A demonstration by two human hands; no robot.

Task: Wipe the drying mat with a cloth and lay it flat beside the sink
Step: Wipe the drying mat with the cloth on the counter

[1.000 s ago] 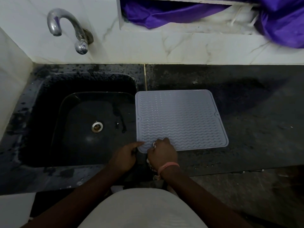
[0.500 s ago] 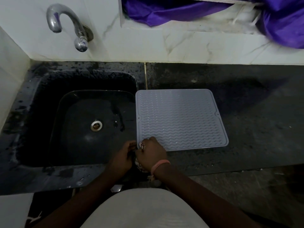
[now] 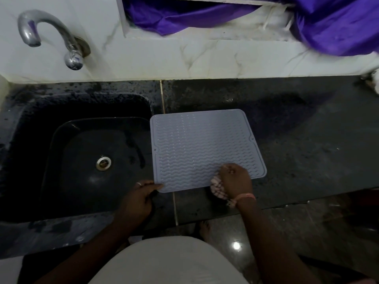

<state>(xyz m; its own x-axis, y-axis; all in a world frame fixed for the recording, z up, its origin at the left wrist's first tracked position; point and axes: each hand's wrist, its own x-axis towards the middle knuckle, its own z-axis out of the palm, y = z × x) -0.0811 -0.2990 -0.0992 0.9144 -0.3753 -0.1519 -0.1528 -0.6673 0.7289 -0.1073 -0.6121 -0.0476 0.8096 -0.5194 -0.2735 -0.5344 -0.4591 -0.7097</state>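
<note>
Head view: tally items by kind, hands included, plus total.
Mat: 1
Cloth: 1
Hands: 2 (left hand, right hand)
Sink: 1
Tap: 1
Purple fabric: 1
Total: 7

Drying mat (image 3: pixel 201 148) on counter (image 3: pixel 307 150), just right of sink (image 3: pixel 86 160).
</note>
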